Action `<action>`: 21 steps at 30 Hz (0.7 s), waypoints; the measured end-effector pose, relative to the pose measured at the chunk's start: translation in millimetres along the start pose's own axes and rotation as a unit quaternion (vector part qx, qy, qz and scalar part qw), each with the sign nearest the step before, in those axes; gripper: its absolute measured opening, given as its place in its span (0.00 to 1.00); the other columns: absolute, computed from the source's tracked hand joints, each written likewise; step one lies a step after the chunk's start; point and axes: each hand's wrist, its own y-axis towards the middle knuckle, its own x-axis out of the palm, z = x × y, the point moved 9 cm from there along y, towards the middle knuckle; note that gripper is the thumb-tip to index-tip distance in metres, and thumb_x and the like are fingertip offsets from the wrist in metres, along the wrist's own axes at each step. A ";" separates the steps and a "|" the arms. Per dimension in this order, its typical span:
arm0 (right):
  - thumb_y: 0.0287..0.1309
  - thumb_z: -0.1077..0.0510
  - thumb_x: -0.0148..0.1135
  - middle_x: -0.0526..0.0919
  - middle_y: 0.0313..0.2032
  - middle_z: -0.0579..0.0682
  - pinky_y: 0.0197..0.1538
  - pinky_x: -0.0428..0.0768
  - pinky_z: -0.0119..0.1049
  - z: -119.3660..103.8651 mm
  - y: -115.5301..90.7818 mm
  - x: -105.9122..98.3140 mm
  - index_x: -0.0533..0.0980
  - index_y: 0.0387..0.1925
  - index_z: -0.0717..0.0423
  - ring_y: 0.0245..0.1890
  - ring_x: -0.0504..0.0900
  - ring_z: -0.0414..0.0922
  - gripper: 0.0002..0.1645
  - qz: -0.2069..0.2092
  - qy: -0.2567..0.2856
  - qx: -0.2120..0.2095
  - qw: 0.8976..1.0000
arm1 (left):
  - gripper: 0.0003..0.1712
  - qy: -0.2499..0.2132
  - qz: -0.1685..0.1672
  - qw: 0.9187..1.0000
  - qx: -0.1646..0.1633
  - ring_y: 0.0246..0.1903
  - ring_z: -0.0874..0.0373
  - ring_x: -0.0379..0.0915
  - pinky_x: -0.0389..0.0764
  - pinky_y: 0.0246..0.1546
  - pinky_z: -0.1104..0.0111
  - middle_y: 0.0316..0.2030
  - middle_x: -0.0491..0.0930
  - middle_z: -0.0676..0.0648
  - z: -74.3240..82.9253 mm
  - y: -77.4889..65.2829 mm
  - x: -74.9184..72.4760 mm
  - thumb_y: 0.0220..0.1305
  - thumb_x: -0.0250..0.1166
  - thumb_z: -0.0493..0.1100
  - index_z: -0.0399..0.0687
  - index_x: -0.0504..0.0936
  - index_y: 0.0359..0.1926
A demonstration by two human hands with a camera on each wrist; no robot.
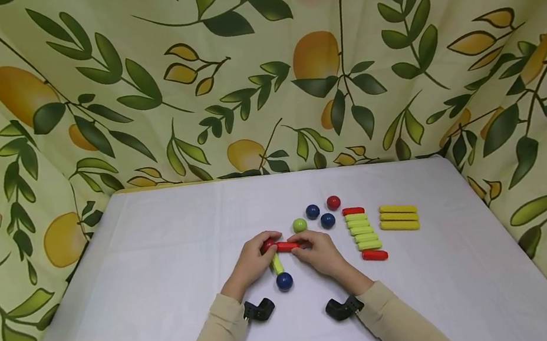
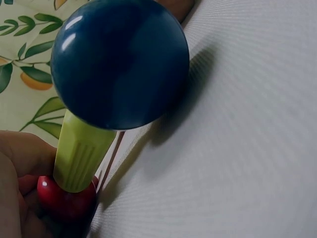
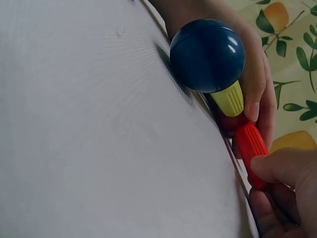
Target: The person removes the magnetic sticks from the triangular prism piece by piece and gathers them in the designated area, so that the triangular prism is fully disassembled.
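Observation:
My left hand (image 1: 252, 263) grips a red ball (image 2: 67, 198), partly hidden by its fingers. A short yellow-green rod (image 1: 277, 264) runs from that ball toward the near side, and a dark blue ball (image 1: 284, 281) sits on its other end. Between thumb and fingers, my right hand (image 1: 321, 255) pinches a red rod (image 3: 252, 146) with grooved sides. The red rod's left end meets the red ball at my left fingertips; whether it is joined there I cannot tell.
Beyond my hands lie a light green ball (image 1: 300, 224), two blue balls (image 1: 313, 212) and another red ball (image 1: 333, 202). To the right, several yellow-green rods (image 1: 361, 230) are lined up between two red rods (image 1: 375, 254). Three longer yellow rods (image 1: 399, 218) lie farther right.

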 end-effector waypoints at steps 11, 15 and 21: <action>0.50 0.64 0.69 0.85 0.40 0.52 0.42 0.82 0.36 -14.1 -3.4 -9.6 0.83 0.40 0.57 0.39 0.82 0.44 0.12 0.062 -0.047 -0.023 0.997 | 0.15 0.000 -0.005 1.000 -0.006 0.53 0.52 0.74 0.73 0.58 0.55 0.51 0.80 0.45 1.9 0.3 -1.2 0.65 0.57 0.36 0.44 0.79 0.52; 0.50 0.65 0.69 0.85 0.41 0.54 0.46 0.82 0.41 -20.4 -4.1 -15.4 0.83 0.41 0.59 0.44 0.82 0.48 0.13 0.085 -0.068 -0.031 0.994 | 0.15 -0.004 -0.006 1.000 -0.008 0.53 0.52 0.74 0.73 0.57 0.56 0.51 0.80 0.45 3.3 0.8 -1.3 0.65 0.57 0.36 0.44 0.79 0.53; 0.52 0.62 0.68 0.84 0.45 0.52 0.45 0.82 0.37 -5.5 -6.2 -38.2 0.83 0.44 0.53 0.42 0.80 0.45 0.15 0.094 -0.022 0.063 0.993 | 0.15 -0.009 -0.005 1.000 -0.015 0.55 0.52 0.73 0.72 0.58 0.56 0.51 0.80 0.46 0.9 0.1 -1.4 0.64 0.57 0.34 0.44 0.79 0.51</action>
